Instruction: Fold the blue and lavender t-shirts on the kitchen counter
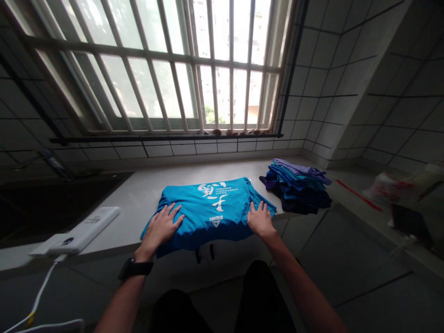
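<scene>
Head view: both hands flat, nothing gripped.
Left hand [161,227]: open, palm down on the blue T-shirt [208,208]; black watch [135,268] on wrist.
Right hand [260,220]: open, palm down near shirt's right edge.
Shirt: folded, under and between the hands, on the countertop [138,199].
Right of right hand: stack of folded clothes [294,187].
Left of left hand: white power bank [83,230].

Counter [132,208]: blue T-shirt [208,217], stacked clothes [294,189], white power bank [83,229].

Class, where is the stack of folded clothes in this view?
Head view: the stack of folded clothes sits to the right on the counter, beside the blue T-shirt.
</scene>
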The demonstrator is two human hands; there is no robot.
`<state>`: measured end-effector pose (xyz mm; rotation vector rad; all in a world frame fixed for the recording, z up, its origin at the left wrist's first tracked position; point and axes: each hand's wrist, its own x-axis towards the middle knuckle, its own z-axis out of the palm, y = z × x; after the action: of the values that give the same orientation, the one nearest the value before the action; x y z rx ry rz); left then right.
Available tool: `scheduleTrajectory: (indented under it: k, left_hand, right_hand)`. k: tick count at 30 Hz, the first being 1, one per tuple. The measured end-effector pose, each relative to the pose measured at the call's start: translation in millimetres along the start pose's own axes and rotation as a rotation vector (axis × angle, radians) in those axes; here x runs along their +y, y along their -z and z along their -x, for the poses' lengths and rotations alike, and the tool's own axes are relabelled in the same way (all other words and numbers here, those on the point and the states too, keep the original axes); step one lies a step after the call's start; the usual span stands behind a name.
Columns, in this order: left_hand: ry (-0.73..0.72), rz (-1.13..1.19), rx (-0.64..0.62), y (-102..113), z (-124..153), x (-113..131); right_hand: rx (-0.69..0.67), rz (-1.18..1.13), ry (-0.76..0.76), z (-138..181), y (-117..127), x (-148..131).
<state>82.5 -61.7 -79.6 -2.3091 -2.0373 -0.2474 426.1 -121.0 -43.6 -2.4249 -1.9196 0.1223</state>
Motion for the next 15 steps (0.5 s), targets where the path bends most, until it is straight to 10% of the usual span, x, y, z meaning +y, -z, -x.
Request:
scheduleTrajectory:
  k: [15]
  left_hand:
    - [0.009,0.056,0.030,-2.8,1.4,-3.0]
  right_hand:
    - [0.061,-0.009,-0.013,4.9,-3.9,-6.1]
